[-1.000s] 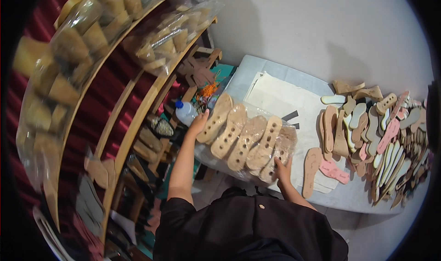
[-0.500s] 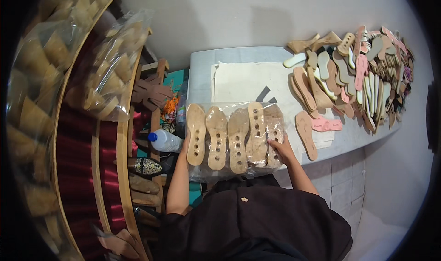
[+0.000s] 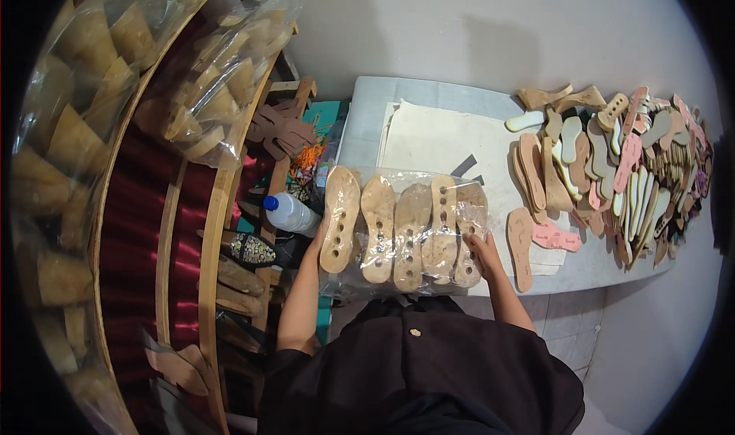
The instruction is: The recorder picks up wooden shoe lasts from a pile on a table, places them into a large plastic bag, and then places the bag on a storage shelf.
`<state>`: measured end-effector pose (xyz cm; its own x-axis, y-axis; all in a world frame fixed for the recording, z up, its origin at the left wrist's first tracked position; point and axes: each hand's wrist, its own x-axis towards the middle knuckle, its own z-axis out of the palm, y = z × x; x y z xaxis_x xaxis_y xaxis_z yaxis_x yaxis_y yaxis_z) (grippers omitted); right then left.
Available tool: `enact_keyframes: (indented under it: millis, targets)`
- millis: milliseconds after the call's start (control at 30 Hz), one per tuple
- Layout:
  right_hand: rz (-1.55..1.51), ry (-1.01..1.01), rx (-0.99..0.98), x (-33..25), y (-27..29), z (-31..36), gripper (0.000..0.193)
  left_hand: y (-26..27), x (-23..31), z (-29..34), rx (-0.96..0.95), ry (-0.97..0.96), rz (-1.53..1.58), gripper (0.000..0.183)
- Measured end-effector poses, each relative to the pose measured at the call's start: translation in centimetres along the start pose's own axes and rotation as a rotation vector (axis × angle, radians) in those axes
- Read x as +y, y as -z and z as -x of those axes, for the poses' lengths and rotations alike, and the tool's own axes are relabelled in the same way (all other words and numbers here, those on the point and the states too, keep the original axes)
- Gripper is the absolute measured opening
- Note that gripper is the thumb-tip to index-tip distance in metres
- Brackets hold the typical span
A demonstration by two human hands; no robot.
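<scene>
A clear plastic bag (image 3: 389, 176) holds several tan shoe soles with rows of round holes, lying side by side. The bag is up against my body at the near edge of the table. At its right end, my right hand (image 3: 484, 253) grips it, the thumb on top over the rightmost sole (image 3: 468, 213). My left hand (image 3: 319, 240) holds the left end beside the leftmost sole (image 3: 342, 205); most of its fingers are hidden behind the bag.
Cream sheets (image 3: 436, 140) and dark strips (image 3: 464, 166) lie on the table. A large pile of insoles and soles (image 3: 605, 152) covers its right side. A blue-capped bottle (image 3: 292, 214) stands left, near a shelf (image 3: 172, 236) with bagged wedge-shaped pieces (image 3: 222, 90).
The view has turned, so table and shelf appear farther right. Both hands keep holding the bag, which now looks slightly tilted, its right end lower.
</scene>
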<state>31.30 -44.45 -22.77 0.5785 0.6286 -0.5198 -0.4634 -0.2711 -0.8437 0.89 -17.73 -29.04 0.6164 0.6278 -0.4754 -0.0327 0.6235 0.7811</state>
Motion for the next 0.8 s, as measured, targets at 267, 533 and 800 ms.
enact_keyframes:
  millis: [267, 533, 800]
  targets:
    - [0.032, 0.079, 0.143, 2.2, -0.2, -2.1, 0.040, 0.6, -1.2, 0.2, -0.045, -0.017, 0.261, 0.051]
    - [-0.076, 0.152, 0.096, 2.9, 0.7, -3.6, 0.040, -1.0, -0.2, 0.7, 0.015, -0.029, 0.139, 0.056]
    - [0.158, 0.351, 0.310, 2.9, 0.7, -4.3, 0.030, -0.1, -0.4, 2.0, -0.048, 0.028, 0.157, 0.053]
